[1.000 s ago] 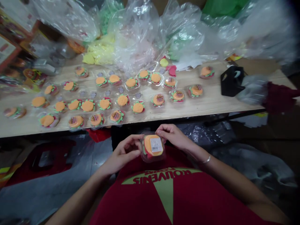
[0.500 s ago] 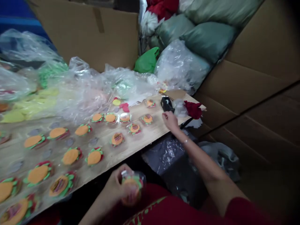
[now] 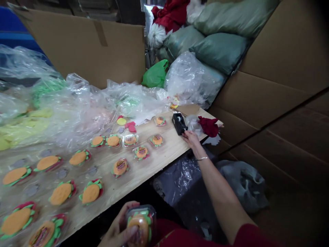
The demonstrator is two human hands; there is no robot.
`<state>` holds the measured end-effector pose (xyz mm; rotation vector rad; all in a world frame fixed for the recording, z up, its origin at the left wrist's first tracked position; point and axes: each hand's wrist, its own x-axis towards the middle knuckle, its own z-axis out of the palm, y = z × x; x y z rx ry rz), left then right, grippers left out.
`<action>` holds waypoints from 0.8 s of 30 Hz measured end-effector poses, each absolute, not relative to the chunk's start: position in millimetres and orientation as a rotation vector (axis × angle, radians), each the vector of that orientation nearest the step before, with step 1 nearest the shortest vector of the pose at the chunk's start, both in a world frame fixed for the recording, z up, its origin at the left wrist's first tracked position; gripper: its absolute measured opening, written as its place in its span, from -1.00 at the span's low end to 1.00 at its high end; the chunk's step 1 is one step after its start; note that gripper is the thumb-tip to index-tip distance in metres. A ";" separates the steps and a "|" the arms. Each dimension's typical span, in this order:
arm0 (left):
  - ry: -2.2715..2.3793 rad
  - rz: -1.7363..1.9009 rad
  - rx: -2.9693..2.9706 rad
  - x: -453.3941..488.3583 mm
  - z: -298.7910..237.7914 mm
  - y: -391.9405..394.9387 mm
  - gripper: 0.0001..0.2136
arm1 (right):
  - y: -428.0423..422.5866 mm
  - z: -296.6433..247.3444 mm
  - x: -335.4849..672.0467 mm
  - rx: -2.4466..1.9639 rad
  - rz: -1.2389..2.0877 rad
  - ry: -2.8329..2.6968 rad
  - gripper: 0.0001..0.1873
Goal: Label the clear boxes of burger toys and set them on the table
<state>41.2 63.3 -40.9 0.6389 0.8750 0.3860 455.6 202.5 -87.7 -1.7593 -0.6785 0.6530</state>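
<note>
My left hand (image 3: pixel 119 228) is closed around a clear plastic box (image 3: pixel 141 223) with a burger-shaped piece inside: orange bun, green and red layers. The box is held low, in front of the red shirt, off the table. My right hand (image 3: pixel 191 139) reaches out to the black tape dispenser (image 3: pixel 179 123) near the table's far right end. Its fingers are stretched out, with the tips at the dispenser's front edge. Whether any tape lies between them is too small to make out.
Rows of boxed burgers (image 3: pixel 120 167) cover the wooden table (image 3: pixel 144 171). A dark red cloth (image 3: pixel 208 126) and a clear plastic container (image 3: pixel 194 123) sit beside the dispenser. Plastic bags (image 3: pixel 128 97) are heaped along the back. A cardboard wall (image 3: pixel 277 96) rises on the right.
My view has shifted, so the table's things appear lower and more to the left. My right hand's fingers have stretched out to the dispenser's front. My left hand still holds the box, now more upright.
</note>
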 end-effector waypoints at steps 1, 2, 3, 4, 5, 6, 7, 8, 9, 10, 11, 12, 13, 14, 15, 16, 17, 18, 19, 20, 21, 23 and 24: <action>0.931 0.417 0.596 48.0 -42.4 66.5 -0.54 | 199.6 -89.0 452.1 -1.723 0.680 -0.659 -0.78; 0.983 0.450 0.562 55.3 -42.3 71.6 -0.59 | 196.6 -88.7 447.4 -1.688 0.710 -0.648 -0.77; 1.043 0.481 0.526 63.0 -40.7 78.4 -0.63 | 193.0 -87.1 440.9 -1.653 0.748 -0.648 -0.75; 1.087 0.547 0.506 70.7 -37.9 86.8 -0.64 | 188.3 -84.3 431.9 -1.615 0.799 -0.660 -0.73; 1.080 0.637 0.514 78.1 -34.4 96.1 -0.66 | 181.7 -80.8 419.8 -1.571 0.867 -0.686 -0.71; 1.053 0.730 0.523 84.7 -30.7 105.9 -0.67 | 173.3 -76.6 404.7 -1.523 0.948 -0.722 -0.70; 1.018 0.792 0.531 90.3 -27.3 115.5 -0.68 | 162.9 -71.8 386.9 -1.471 1.044 -0.766 -0.68; 0.991 0.840 0.541 94.6 -24.3 124.3 -0.70 | 151.1 -66.3 367.6 -1.411 1.152 -0.826 -0.66; 0.969 0.865 0.567 97.6 -21.7 131.8 -0.71 | 138.7 -60.0 348.0 -1.352 1.260 -0.893 -0.64; 0.943 0.886 0.592 99.4 -19.4 137.6 -0.73 | 126.6 -53.3 329.4 -1.274 1.375 -0.984 -0.63; 0.940 0.905 0.612 100.2 -17.3 141.6 -0.75 | 116.1 -46.3 312.9 -1.147 1.479 -1.141 -0.66; 0.930 0.917 0.644 100.3 -15.3 143.7 -0.77 | 107.7 -39.7 299.2 -1.077 1.506 -1.248 -0.68; 0.921 0.927 0.675 99.8 -13.4 144.1 -0.78 | 102.0 -34.1 288.6 -1.037 1.498 -1.336 -0.69; 0.914 0.935 0.703 98.9 -11.7 143.3 -0.79 | 98.9 -29.7 281.0 -1.032 1.467 -1.400 -0.70; 0.906 0.943 0.729 97.7 -10.4 141.5 -0.79 | 97.9 -26.8 276.0 -1.067 1.419 -1.433 -0.71; 0.905 0.949 0.747 96.3 -9.6 139.3 -0.78 | 98.5 -25.2 272.9 -1.116 1.372 -1.459 -0.71; 0.908 0.958 0.755 94.9 -9.3 137.0 -0.76 | 99.8 -24.8 271.2 -1.169 1.334 -1.487 -0.71; 0.915 0.972 0.761 93.4 -9.6 135.0 -0.75 | 101.1 -25.1 270.0 -1.223 1.303 -1.519 -0.71; 0.924 0.994 0.771 91.9 -10.4 133.3 -0.75 | 101.8 -25.6 268.7 -1.279 1.265 -1.551 -0.71; 0.935 1.022 0.780 90.7 -11.5 131.8 -0.75 | 101.8 -26.0 267.1 -1.346 1.198 -1.572 -0.73; 0.948 1.054 0.785 89.7 -12.8 130.6 -0.76 | 100.8 -25.9 264.8 -1.420 1.094 -1.574 -0.76; 0.983 1.129 0.784 88.8 -15.1 127.5 -0.79 | 96.7 -24.6 258.3 -1.537 0.835 -1.531 -0.80; 1.000 1.163 0.783 89.2 -16.1 125.3 -0.80 | 94.1 -23.8 254.5 -1.559 0.735 -1.497 -0.82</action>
